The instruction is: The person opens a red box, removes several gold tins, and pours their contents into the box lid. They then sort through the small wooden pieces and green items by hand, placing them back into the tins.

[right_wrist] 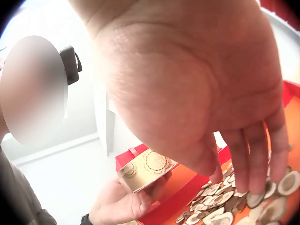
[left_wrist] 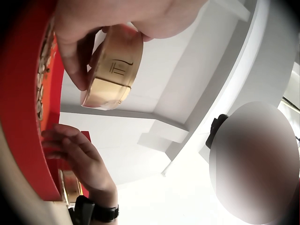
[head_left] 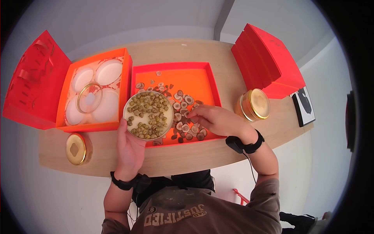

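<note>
My left hand (head_left: 130, 150) grips a shallow round gold jar (left_wrist: 115, 65) from below and the side, fingers round its wall. Small greenish-brown curled dried pieces (head_left: 154, 128) lie in it, with pale bottom showing between them. The jar overlaps the left part of a red tray with an orange floor (head_left: 191, 80). Over that tray's front right, my right hand (head_left: 220, 120) reaches down with fingers extended and slightly bent. Its fingertips (right_wrist: 255, 185) are right at a spread of brown-rimmed, pale dried slices (right_wrist: 213, 199). Part of the slices is hidden behind the jar and hand.
On the left stands an opened red box (head_left: 126, 74) with a white insert of round wells; a clear gold-rimmed lid (head_left: 89, 97) lies on it. Gold-lidded jars stand at the front left (head_left: 76, 149) and right (head_left: 257, 103). Red boxes (head_left: 269, 62) and a black-and-white box (head_left: 304, 107) are right.
</note>
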Motion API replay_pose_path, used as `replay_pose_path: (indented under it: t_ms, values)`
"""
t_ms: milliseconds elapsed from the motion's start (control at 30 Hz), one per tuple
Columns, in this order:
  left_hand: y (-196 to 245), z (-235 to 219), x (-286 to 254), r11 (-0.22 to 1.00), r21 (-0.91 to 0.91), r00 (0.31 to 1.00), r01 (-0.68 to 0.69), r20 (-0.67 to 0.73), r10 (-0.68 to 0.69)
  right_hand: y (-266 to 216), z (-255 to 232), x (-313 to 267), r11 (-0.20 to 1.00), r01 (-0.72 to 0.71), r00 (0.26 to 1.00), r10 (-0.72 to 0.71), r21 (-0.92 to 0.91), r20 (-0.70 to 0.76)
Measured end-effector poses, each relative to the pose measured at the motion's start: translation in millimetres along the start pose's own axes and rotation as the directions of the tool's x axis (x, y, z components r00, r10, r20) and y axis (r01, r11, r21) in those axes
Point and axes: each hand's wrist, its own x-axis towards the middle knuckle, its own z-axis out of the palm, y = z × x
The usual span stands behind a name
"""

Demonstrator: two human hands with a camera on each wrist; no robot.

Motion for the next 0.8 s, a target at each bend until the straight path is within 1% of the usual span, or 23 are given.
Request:
replay_pose_path:
  t_ms: [33, 67, 100, 167, 200, 267, 300, 333, 367, 400, 467, 500, 533, 567, 600, 667, 700, 733, 767, 800]
  values:
    - [0.4, 0.4, -0.2, 1.000, -0.003, 1.000, -0.006, -0.028, 0.006, -1.4, -0.7, 0.4, 0.996, -0.054, 0.995, 0.048, 0.068, 0.089]
    - [1.1, 0.1, -0.8, 1.000, -0.004, 1.000, -0.005, -0.027, 0.005, -2.9, -0.7, 0.6, 0.985, -0.115, 0.979, 0.090, 0.131, 0.180]
    - [2.1, -0.7, -2.0, 1.000, -0.007, 1.000, -0.007, -0.018, 0.007, -5.6, 0.6, 0.6, 0.984, -0.117, 0.980, 0.092, 0.131, 0.179]
    - [3.9, -2.9, -4.1, 1.000, -0.009, 1.000, -0.008, -0.007, 0.008, -11.5, 5.4, 2.9, 0.995, -0.060, 0.937, 0.030, 0.076, 0.348]
    - [5.2, -4.1, -5.3, 1.000, -0.024, 1.000, -0.016, -0.008, 0.016, -11.4, 8.5, 4.4, 0.995, -0.062, 0.938, 0.031, 0.079, 0.344]
    - [7.8, -3.3, -7.3, 0.999, -0.035, 1.000, -0.022, -0.003, 0.022, -8.7, 15.0, 7.3, 0.998, -0.016, 0.985, 0.007, 0.054, 0.170]
    - [11.1, -1.9, -9.0, 0.999, -0.031, 0.999, -0.033, -0.032, 0.032, -12.2, 14.5, 11.8, 0.998, -0.019, 0.986, 0.009, 0.057, 0.164]
    - [13.4, -1.0, -10.2, 0.999, -0.025, 0.997, -0.045, -0.060, 0.043, -16.3, 11.8, 19.1, 0.996, -0.019, 0.978, 0.000, 0.090, 0.209]
    - [15.3, -1.4, -11.0, 0.999, -0.020, 0.998, -0.042, -0.054, 0.041, -20.3, 11.0, 25.2, 0.992, -0.020, 0.968, -0.012, 0.123, 0.251]
    - [17.6, -1.7, -11.9, 0.998, -0.022, 0.996, -0.056, -0.069, 0.054, -20.4, 16.1, 31.0, 0.992, -0.019, 0.970, -0.013, 0.126, 0.243]
    - [23.0, -1.3, -13.9, 0.997, -0.017, 0.994, -0.072, -0.082, 0.070, -21.5, 24.7, 42.7, 0.999, 0.040, 0.957, -0.037, -0.004, 0.288]
    - [25.8, -1.3, -15.2, 0.997, -0.015, 0.994, -0.079, -0.081, 0.077, -25.9, 19.1, 44.5, 0.999, 0.044, 0.958, -0.041, -0.003, 0.284]
    - [28.5, -2.1, -16.6, 0.996, -0.014, 0.993, -0.088, -0.084, 0.087, -32.4, 9.2, 47.0, 0.992, -0.126, 0.949, 0.119, 0.006, 0.291]
    - [30.8, -3.8, -18.1, 0.995, -0.013, 0.992, -0.097, -0.088, 0.095, -38.4, 1.9, 51.0, 0.957, -0.291, 0.913, 0.274, 0.011, 0.302]
    - [32.5, -4.9, -20.0, 0.995, -0.016, 0.991, -0.098, -0.090, 0.096, -36.8, -0.2, 54.8, 0.960, -0.281, 0.914, 0.266, 0.007, 0.306]
    - [35.3, -7.1, -22.7, 0.994, -0.017, 0.990, -0.107, -0.093, 0.105, -23.8, 1.1, 58.6, 0.978, -0.209, 0.964, 0.204, 0.007, 0.168]
    - [35.5, -7.1, -23.4, 0.994, -0.016, 0.990, -0.107, -0.093, 0.105, -3.4, 15.3, 62.2, 0.995, -0.017, 0.999, 0.020, -0.095, 0.035]
    - [36.3, -7.1, -23.6, 0.995, -0.015, 0.991, -0.103, -0.091, 0.101, 7.3, 28.2, 65.5, 0.995, -0.015, 0.999, 0.018, -0.095, 0.033]
    - [36.8, -6.4, -23.8, 0.995, -0.014, 0.991, -0.102, -0.086, 0.101, 5.7, 35.2, 65.7, 0.953, 0.119, 0.992, -0.129, -0.278, -0.018]
    - [37.4, -5.3, -24.2, 0.994, -0.015, 0.991, -0.105, -0.085, 0.103, 3.3, 38.8, 64.4, 0.859, 0.230, 0.960, -0.278, -0.457, -0.040]
